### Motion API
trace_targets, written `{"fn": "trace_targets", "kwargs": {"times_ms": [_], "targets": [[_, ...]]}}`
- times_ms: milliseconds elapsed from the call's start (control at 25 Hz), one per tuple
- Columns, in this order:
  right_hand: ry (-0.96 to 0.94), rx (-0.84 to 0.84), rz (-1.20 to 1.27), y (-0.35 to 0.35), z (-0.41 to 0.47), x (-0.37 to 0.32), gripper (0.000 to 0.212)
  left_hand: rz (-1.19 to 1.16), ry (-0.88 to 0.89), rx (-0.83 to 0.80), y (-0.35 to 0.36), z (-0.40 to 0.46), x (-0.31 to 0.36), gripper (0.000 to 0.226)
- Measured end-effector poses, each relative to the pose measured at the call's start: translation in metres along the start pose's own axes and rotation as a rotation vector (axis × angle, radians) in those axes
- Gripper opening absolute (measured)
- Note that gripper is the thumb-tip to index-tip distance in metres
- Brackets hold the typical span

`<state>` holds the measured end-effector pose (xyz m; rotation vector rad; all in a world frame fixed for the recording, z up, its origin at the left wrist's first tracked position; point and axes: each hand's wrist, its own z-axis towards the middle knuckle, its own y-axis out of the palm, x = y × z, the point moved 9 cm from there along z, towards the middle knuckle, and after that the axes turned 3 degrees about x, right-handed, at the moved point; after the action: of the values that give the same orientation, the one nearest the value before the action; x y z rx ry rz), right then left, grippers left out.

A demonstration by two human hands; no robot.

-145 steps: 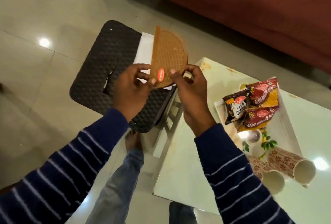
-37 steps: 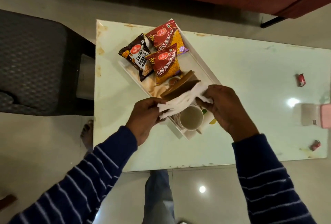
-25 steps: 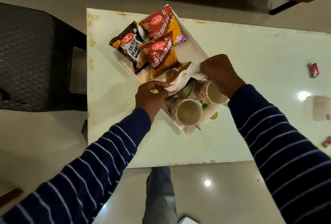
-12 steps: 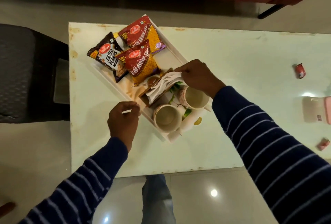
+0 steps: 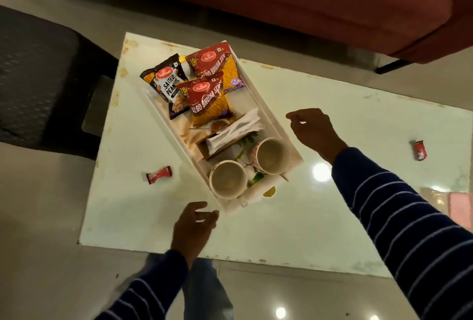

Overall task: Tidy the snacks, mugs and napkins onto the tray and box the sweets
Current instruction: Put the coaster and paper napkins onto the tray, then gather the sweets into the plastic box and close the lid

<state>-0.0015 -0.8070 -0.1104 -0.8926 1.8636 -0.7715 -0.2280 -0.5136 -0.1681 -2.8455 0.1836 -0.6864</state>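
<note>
Both hands, left hand (image 5: 194, 225) and right hand (image 5: 313, 127), hover with fingers loosely spread (holding nothing); a hasty reach could topple the mugs (image 5: 227, 179) on the tray (image 5: 271, 115).

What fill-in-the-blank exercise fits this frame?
1. The white napkins sit in the brown holder on the white rectangular tray, between the snack packets and the two ____.
2. The black snack packet reads "Salted ____".
3. The left hand holds ____.

Missing: mugs; Peanuts; nothing

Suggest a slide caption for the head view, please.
Both hands, left and right, hover empty beside the packed tray; two sweets remain loose.
</note>
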Motion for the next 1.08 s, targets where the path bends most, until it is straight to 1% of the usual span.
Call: {"fn": "trace_targets", "kwargs": {"times_ms": [40,120,240,320,400,480,560,680,760,880,1000,1080], "targets": [[0.015,-0.019,-0.009,0.002,0.003,0.0,0.029,-0.029,-0.033,-0.014,0.007,-0.002,-0.005,0.037],[0.014,-0.075,-0.054,0.009,0.014,-0.017,0.029,-0.188,-0.147,-0.057,0.019,-0.004,-0.013,0.034],[-0.091,-0.096,-0.172,0.012,0.041,-0.061,0.03,-0.483,-0.305,-0.188,0.04,-0.009,-0.016,0.03],[-0.158,-0.099,-0.262,0.013,0.064,-0.096,0.03,-0.587,-0.342,-0.21,0.043,-0.008,-0.012,0.031],[-0.252,-0.093,-0.358,0.016,0.087,-0.139,0.031,-0.638,-0.388,-0.215,0.046,-0.007,-0.012,0.027],[-0.332,-0.118,-0.397,0.027,0.111,-0.182,0.033,-0.643,-0.441,-0.221,0.05,-0.006,-0.016,0.025],[-0.317,-0.161,-0.383,0.039,0.132,-0.206,0.034,-0.615,-0.492,-0.225,0.057,-0.004,-0.026,0.024],[-0.318,-0.181,-0.424,0.049,0.151,-0.215,0.035,-0.581,-0.52,-0.25,0.074,-0.004,-0.043,0.023],[-0.354,-0.206,-0.463,0.055,0.158,-0.224,0.036,-0.664,-0.541,-0.269,0.085,-0.007,-0.045,0.022],[-0.46,-0.285,-0.468,0.086,0.159,-0.253,0.037,-0.857,-0.589,-0.308,0.113,-0.008,-0.044,0.024],[-0.566,-0.385,-0.481,0.122,0.152,-0.275,0.036,-0.945,-0.6,-0.348,0.136,-0.009,-0.04,0.025],[-0.553,-0.436,-0.491,0.138,0.149,-0.271,0.035,-0.989,-0.618,-0.355,0.155,-0.011,-0.041,0.025]]}}
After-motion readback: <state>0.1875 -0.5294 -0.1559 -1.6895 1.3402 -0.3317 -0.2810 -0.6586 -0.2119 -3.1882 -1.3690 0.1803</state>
